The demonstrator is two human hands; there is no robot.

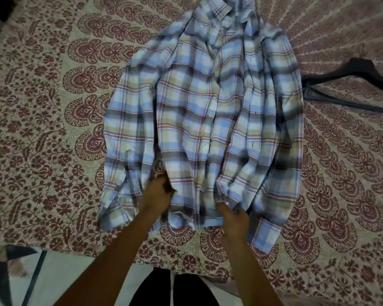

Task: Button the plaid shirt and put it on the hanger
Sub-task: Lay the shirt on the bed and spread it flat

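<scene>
– Beneath the plaid shirt (199,111), what is lying?
– One printed bedspread (53,96) is lying under it. One shirt is lying flat, collar farthest away. One black hanger (341,85) is lying to the shirt's right, running out of frame.
– And the two hands?
– Both are gripping the shirt's near hem: the left hand (157,193) bunching cloth at its left side, the right hand (232,215) pinching its right side. Blur is hiding the exact hold.

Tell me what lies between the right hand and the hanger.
Head view: the plaid shirt's sleeve, then bare patterned bedspread, separate the right hand from the hanger.
</scene>
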